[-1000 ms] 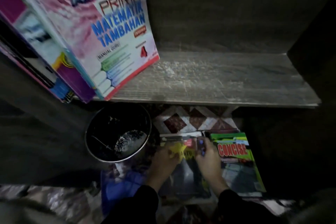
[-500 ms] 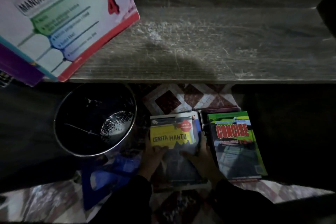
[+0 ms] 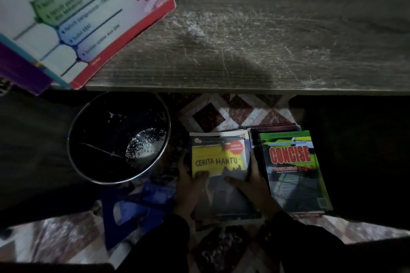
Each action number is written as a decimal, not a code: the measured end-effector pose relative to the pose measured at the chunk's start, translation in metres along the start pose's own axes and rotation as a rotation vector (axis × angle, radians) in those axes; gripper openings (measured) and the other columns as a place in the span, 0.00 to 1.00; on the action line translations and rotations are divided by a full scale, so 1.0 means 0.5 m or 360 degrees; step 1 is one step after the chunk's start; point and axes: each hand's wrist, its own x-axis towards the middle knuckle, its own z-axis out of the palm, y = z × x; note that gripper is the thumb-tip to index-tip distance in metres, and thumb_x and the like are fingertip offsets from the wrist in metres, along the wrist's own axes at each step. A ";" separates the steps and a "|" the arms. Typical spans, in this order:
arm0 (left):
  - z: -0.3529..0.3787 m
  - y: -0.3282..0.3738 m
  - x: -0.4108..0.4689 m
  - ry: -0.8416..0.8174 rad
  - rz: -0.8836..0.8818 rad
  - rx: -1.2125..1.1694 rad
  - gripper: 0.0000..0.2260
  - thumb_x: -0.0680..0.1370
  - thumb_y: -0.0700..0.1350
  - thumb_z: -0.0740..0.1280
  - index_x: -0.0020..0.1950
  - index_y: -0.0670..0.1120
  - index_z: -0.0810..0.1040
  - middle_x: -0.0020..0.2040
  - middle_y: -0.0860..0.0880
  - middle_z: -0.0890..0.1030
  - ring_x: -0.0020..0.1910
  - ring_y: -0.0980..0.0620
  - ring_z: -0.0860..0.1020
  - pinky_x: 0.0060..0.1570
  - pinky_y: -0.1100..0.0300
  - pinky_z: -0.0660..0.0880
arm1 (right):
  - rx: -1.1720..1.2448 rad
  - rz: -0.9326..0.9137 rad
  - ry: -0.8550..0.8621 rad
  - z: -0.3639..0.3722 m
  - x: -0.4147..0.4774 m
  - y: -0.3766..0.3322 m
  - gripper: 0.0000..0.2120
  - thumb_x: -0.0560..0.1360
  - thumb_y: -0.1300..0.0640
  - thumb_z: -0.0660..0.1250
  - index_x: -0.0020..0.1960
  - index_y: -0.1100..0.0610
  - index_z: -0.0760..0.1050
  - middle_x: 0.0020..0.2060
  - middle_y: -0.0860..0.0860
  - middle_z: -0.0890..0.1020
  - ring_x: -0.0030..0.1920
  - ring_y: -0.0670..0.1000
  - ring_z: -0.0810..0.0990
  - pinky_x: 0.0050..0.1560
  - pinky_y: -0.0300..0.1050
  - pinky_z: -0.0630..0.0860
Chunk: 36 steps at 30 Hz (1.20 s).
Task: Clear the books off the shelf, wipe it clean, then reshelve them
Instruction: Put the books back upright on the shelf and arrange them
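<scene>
1. The wooden shelf (image 3: pixel 266 40) fills the top of the view. Its board is bare on the right, scratched, and dusted with pale powder near the middle. A dark shadow falls on its front edge.
2. A large workbook marked "MANUAL GURU" and "4" (image 3: pixel 84 17) leans on the shelf's left end. Its top is cut off by the frame. A purple book (image 3: pixel 20 68) behind it shows only as a sliver.
3. A black bin (image 3: pixel 95 122) with a bright metal rim stands on the floor below the shelf, left of the books. Pale specks lie at its bottom, and what they are is hard to tell.
4. The patterned tile floor (image 3: pixel 221 113) shows between shelf and books. Both sides are too dark to read.
5. A green "CONCISE" book (image 3: pixel 292 173) tops a stack on the floor. The books under it show only as edges.
6. The "CERITA HANTU" book (image 3: pixel 219 162) lies just left of that stack, close against it.
7. A blue plastic thing (image 3: pixel 137 210) lies below the bin, partly hidden and unclear in shape.
8. The left hand (image 3: pixel 188 188) grasps the "CERITA HANTU" book's left edge, thumb on the cover.
9. The right hand (image 3: pixel 255 186) grasps its right edge, thumb on the cover. Dark sleeves cover both wrists.
</scene>
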 end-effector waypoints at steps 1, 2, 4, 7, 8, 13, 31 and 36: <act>0.002 0.001 -0.001 0.0006 -0.0010 -0.0036 0.32 0.72 0.39 0.72 0.68 0.57 0.60 0.50 0.46 0.82 0.49 0.45 0.80 0.48 0.53 0.76 | 0.0055 -0.0020 -0.0020 -0.003 0.000 0.003 0.53 0.54 0.34 0.79 0.72 0.39 0.56 0.62 0.43 0.76 0.60 0.51 0.78 0.55 0.57 0.78; 0.004 0.003 -0.002 -0.0006 -0.0009 -0.0061 0.28 0.72 0.37 0.73 0.64 0.54 0.63 0.52 0.46 0.81 0.50 0.46 0.80 0.50 0.53 0.76 | 0.0118 -0.0037 -0.0033 -0.007 0.001 0.005 0.52 0.56 0.35 0.79 0.72 0.40 0.56 0.63 0.42 0.76 0.61 0.50 0.77 0.56 0.58 0.77; 0.013 0.009 -0.006 -0.0060 -0.0062 -0.0107 0.24 0.70 0.36 0.74 0.59 0.49 0.65 0.56 0.43 0.81 0.52 0.46 0.79 0.55 0.50 0.76 | 0.0189 -0.0054 -0.0025 -0.014 -0.008 -0.013 0.52 0.58 0.38 0.80 0.74 0.43 0.55 0.65 0.41 0.74 0.63 0.49 0.76 0.59 0.58 0.76; 0.024 0.022 -0.015 -0.0110 -0.0054 -0.0071 0.35 0.64 0.43 0.80 0.62 0.48 0.61 0.61 0.43 0.77 0.55 0.45 0.78 0.58 0.51 0.75 | 0.0200 -0.0063 -0.0033 -0.023 -0.017 -0.030 0.49 0.59 0.43 0.79 0.73 0.47 0.57 0.60 0.42 0.77 0.59 0.49 0.78 0.57 0.56 0.78; 0.027 0.023 -0.015 -0.0141 -0.0017 -0.0004 0.44 0.59 0.48 0.81 0.67 0.51 0.58 0.64 0.45 0.75 0.59 0.45 0.76 0.60 0.49 0.74 | 0.0203 -0.0075 -0.0040 -0.024 -0.015 -0.027 0.49 0.60 0.42 0.79 0.73 0.47 0.57 0.61 0.45 0.77 0.60 0.51 0.78 0.57 0.57 0.78; 0.014 0.051 -0.016 -0.0296 0.0115 -0.0021 0.56 0.62 0.37 0.79 0.73 0.68 0.46 0.67 0.58 0.72 0.61 0.54 0.75 0.59 0.51 0.74 | 0.0367 -0.0030 -0.0099 -0.021 -0.027 -0.037 0.48 0.68 0.47 0.77 0.76 0.42 0.48 0.73 0.41 0.62 0.66 0.39 0.71 0.60 0.43 0.76; -0.129 0.239 -0.241 -0.0304 0.0118 -0.0433 0.42 0.72 0.36 0.71 0.76 0.58 0.51 0.55 0.51 0.80 0.43 0.54 0.79 0.37 0.62 0.78 | 0.0622 0.0243 -0.0562 -0.115 -0.219 -0.225 0.50 0.62 0.27 0.68 0.77 0.40 0.51 0.76 0.45 0.58 0.75 0.50 0.58 0.69 0.52 0.61; -0.208 0.282 -0.318 -0.0433 0.0351 -0.0370 0.49 0.70 0.35 0.73 0.76 0.64 0.45 0.57 0.49 0.81 0.54 0.43 0.80 0.54 0.50 0.76 | 0.0557 -0.0042 -0.0840 -0.142 -0.279 -0.338 0.45 0.65 0.53 0.79 0.67 0.27 0.55 0.68 0.39 0.68 0.65 0.46 0.71 0.70 0.47 0.66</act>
